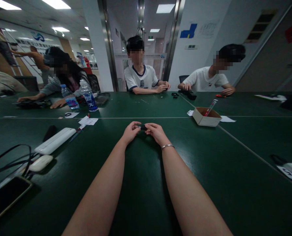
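Observation:
Both my arms reach forward over the dark green table (pixel 146 183). Between my hands is a small black piece (pixel 143 127), too small to name, with a pale or shiny bit at its left end. My left hand (pixel 131 131) has its fingers closed at that left end. The fingers of my right hand (pixel 156 132) pinch the right end, and a metal bracelet (pixel 168 146) circles that wrist. Fingers cover part of the piece, which is held just above the tabletop.
To the left lie a white power strip (pixel 56 141), a white oval case (pixel 41 163), black cables and a phone (pixel 8 198). Two bottles (pixel 89 98) stand beyond. An open cardboard box (pixel 206 117) holding a tube sits at right. Several people sit across the table.

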